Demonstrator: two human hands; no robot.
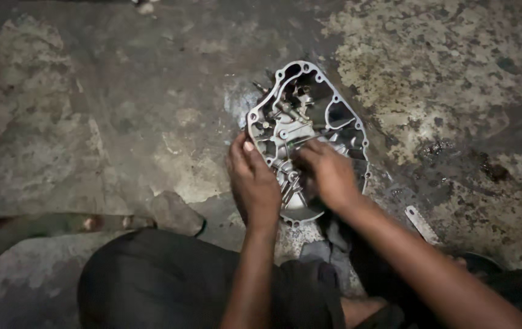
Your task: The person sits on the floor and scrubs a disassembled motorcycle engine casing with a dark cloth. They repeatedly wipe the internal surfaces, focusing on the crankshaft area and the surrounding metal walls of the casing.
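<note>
The metal engine cover (307, 131) lies inner side up on the stained concrete floor (121, 122), just beyond the person's knees. The left hand (253, 183) curls over its near-left rim, steadying it, while the right hand (329, 173) presses closed fingers onto the middle parts; what it pinches I cannot tell. The floor looks oily, so the cover might slide or small parts roll away.

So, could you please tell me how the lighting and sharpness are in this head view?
Head view: dim overall, light falling mainly on the metal engine cover, whose rim glints; the left hand and right hand look slightly soft; the stained concrete floor darkens toward the corners.
</note>
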